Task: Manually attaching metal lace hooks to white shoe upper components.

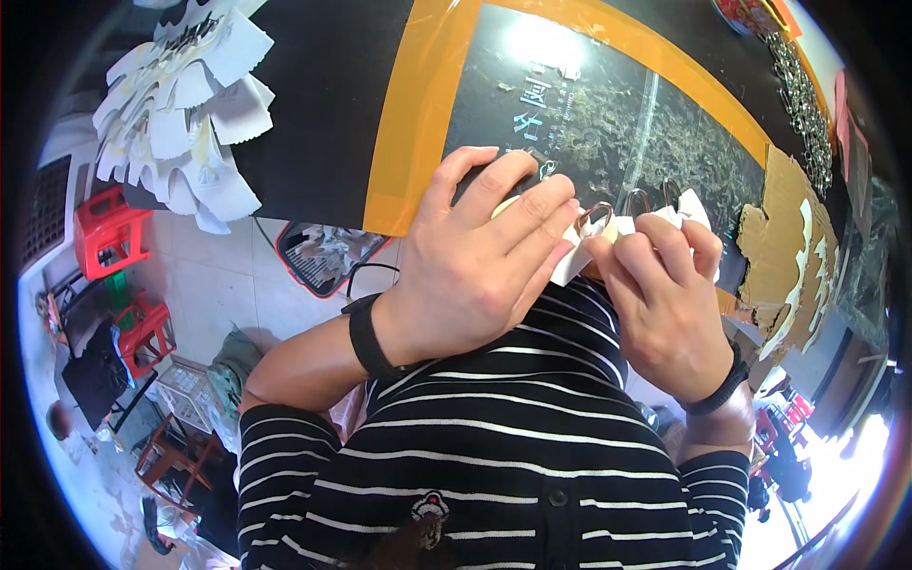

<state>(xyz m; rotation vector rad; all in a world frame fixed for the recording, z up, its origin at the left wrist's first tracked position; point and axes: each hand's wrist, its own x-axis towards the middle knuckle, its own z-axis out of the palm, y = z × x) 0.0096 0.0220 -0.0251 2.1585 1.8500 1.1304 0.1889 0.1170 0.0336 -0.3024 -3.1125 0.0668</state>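
Both hands raised together at frame centre, fingers pinched.

Left hand (470, 271) is entered from 8 o'clock, forearm bare, wrist banded in black, fingers curled and pointed toward 2 o'clock. Right hand (665, 294) is entered from 5 o'clock, wrist also banded, fingertips closed toward 11 o'clock, met with the left fingertips.

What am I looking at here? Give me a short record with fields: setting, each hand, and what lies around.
setting: black table top with orange tape border
left hand: left hand, fingers curled over a small white paper card with a metal ring clip
right hand: right hand, pinching the same card from the other side
wrists: black band on each
nearby: pile of white scalloped cards at far left; brown cardboard sheet at right; red plastic stools on the floor
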